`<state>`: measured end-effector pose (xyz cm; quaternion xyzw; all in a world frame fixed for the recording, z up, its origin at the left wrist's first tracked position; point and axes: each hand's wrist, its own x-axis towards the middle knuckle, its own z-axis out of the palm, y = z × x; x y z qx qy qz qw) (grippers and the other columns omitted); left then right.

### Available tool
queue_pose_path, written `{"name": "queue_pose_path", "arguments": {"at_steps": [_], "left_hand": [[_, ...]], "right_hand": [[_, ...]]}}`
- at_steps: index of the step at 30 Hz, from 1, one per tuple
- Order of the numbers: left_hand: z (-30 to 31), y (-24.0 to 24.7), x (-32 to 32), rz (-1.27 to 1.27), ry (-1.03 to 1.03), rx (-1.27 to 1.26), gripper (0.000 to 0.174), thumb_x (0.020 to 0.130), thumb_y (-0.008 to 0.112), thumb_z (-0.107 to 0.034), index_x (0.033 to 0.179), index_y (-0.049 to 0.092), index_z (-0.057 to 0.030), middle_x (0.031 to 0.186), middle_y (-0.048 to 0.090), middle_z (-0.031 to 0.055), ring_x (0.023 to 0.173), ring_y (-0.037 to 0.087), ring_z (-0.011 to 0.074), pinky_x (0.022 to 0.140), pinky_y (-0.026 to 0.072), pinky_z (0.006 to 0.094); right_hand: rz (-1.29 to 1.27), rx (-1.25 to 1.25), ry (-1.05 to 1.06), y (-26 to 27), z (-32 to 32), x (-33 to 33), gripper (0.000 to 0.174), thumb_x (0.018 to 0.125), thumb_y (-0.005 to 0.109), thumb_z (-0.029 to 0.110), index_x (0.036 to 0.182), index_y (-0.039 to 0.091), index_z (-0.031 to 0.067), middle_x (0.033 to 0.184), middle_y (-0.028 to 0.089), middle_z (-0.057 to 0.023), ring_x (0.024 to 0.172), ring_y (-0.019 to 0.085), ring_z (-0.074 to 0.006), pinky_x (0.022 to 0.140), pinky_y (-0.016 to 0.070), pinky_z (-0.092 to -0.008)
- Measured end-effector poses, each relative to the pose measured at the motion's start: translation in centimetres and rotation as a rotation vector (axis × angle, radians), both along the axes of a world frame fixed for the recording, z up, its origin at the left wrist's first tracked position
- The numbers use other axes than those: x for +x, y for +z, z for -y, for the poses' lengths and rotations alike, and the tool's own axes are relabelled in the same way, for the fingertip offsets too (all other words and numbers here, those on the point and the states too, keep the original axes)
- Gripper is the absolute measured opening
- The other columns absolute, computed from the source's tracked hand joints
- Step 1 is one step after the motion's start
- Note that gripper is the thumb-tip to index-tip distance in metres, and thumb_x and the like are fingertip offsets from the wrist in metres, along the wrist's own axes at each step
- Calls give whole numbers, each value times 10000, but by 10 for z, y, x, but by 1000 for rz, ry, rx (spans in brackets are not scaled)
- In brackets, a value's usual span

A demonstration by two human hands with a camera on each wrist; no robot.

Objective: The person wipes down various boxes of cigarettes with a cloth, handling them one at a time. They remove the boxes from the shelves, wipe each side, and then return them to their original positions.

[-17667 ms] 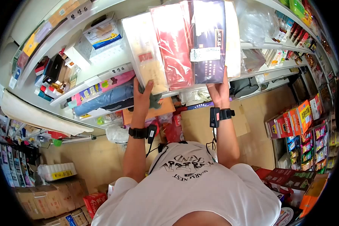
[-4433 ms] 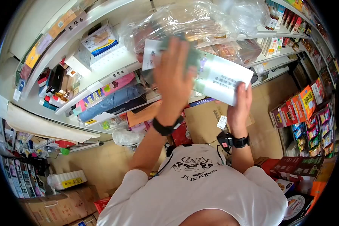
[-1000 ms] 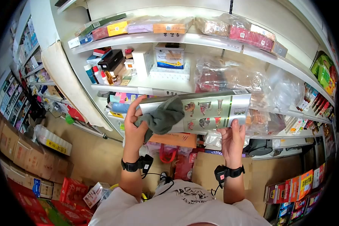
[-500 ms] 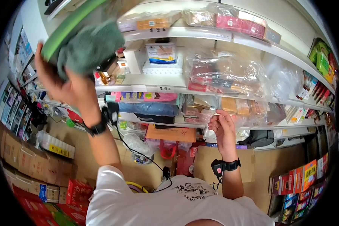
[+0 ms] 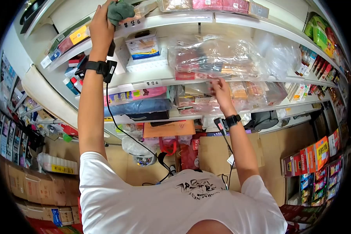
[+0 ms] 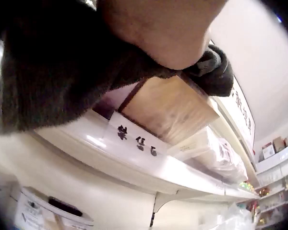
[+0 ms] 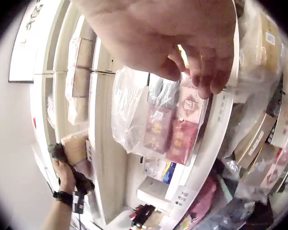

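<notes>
My left hand [image 5: 100, 34] is raised to the upper shelf at the left and holds a bunched dark green cloth [image 5: 121, 12]. In the left wrist view the cloth [image 6: 43, 81] hangs close over a tan box [image 6: 169, 109] on that shelf. My right hand [image 5: 223, 95] is in front of the middle shelf's edge, its fingers loosely bent and holding nothing. In the right wrist view it overlaps the plastic-wrapped red and pink packages [image 7: 170, 129] on the shelf.
White shelves [image 5: 163, 18] curve around me, with boxed goods on several levels. A bundled clear plastic bag [image 5: 279, 58] lies at the right of the middle shelf. Below are an orange box [image 5: 169, 128] and a flat cardboard [image 5: 230, 156]. A cable [image 5: 124, 132] hangs from my left wrist.
The silver-green box, earlier in both hands, went up left with my left hand and is out of sight now. The cloth stays in that hand. My right hand let go and moved up to the shelf.
</notes>
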<state>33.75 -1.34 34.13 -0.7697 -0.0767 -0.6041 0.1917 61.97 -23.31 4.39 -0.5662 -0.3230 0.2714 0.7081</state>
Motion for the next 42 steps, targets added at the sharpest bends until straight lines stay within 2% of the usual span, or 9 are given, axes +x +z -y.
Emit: {"name": "queue_pose_path", "arguments": {"at_steps": [7, 8, 11, 12, 22, 25, 29, 33, 42], "left_hand": [[32, -6, -18, 587, -271, -216, 285, 970, 356, -22, 1132, 590, 2, 1050, 657, 112, 940, 626, 187, 838, 503, 319], [49, -14, -20, 652, -513, -366, 269, 982, 368, -34, 1160, 568, -5, 1005, 639, 93, 923, 616, 168, 822, 506, 308], [73, -55, -46, 505, -219, -213, 340, 951, 545, -62, 1285, 478, -64, 998, 589, 79, 856, 590, 171, 735, 533, 317], [85, -80, -48, 522, -841, -546, 346, 989, 500, -146, 1321, 444, -66, 973, 567, 89, 821, 569, 185, 697, 515, 320], [156, -210, -39, 615, -588, -940, 342, 932, 545, -137, 1245, 445, -40, 741, 539, 84, 616, 521, 164, 558, 451, 263], [159, -245, -37, 664, -569, -1076, 312, 932, 526, -100, 1234, 468, -42, 760, 518, 52, 631, 505, 137, 552, 453, 258], [170, -268, -32, 579, -428, -1239, 353, 932, 540, -119, 1270, 462, -58, 806, 508, 27, 669, 499, 97, 573, 456, 244], [170, -277, -19, 406, -428, -1250, 360, 925, 547, -116, 1274, 468, -74, 804, 502, 14, 708, 490, 89, 631, 439, 210], [160, -252, 17, 561, -475, -1028, 378, 884, 591, -33, 1221, 429, -88, 933, 477, 15, 843, 481, 113, 770, 413, 237]], "right_hand": [[1108, 123, -616, 69, -8, 7, 434, 927, 606, 137, 1351, 538, 72, 1168, 562, -142, 936, 553, -267, 823, 455, -341], [1161, 7, -620, 81, -9, 6, 589, 885, 661, 235, 1422, 461, 97, 1186, 540, -191, 1090, 495, -353, 959, 393, -419], [1262, -92, -852, 89, -37, 9, 785, 825, 692, 445, 1478, 384, 136, 1150, 524, -221, 1099, 480, -429, 999, 347, -524], [1202, -318, -756, 87, -46, 17, 955, 753, 688, 582, 1519, 294, 169, 1320, 462, -304, 1194, 450, -474, 1050, 302, -574], [1191, -277, -691, 91, -24, -11, 869, 751, 727, 455, 1462, 376, 100, 1299, 483, -291, 1257, 410, -453, 1093, 305, -521], [1033, -225, -606, 74, 19, -43, 948, 734, 772, 353, 1497, 277, 88, 1448, 346, -261, 1379, 298, -412, 1131, 257, -524], [272, 421, -611, 45, 59, -66, 901, 849, 703, 111, 1529, 112, 74, 1559, 114, -191, 1382, 283, -289, 1137, 266, -461], [-530, 580, -178, 30, 82, -30, 515, 973, 581, 181, 1420, 369, 37, 1382, 493, -144, 1220, 542, -260, 1011, 480, -446], [-439, 327, -255, 20, 150, -42, 410, 975, 582, 180, 1333, 462, 21, 1254, 591, -102, 1141, 586, -219, 945, 505, -425]]}}
